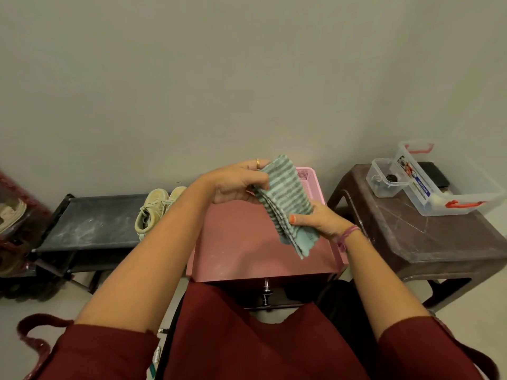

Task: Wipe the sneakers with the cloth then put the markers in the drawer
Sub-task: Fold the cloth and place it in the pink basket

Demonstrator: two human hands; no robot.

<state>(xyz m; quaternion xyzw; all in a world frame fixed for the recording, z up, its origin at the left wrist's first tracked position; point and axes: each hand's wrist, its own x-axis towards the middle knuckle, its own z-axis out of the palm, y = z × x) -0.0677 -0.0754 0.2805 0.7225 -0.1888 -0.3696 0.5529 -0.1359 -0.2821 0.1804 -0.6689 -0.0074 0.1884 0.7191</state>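
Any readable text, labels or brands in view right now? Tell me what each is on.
"MULTI BOX": my best reading of the blue sticker on the large clear box; the letters are small and tilted.
Picture part of that sticker: too blurred to read.
Small clear box, cloth, sneakers, pink basket: no text visible.

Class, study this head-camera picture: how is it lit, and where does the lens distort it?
Head view: soft, even indoor light, faint shadow under the cloth on the pink cabinet; wide-angle bending curves the wall-floor line and tilts the bench and stool outward; both hands and sneakers stay sharp.
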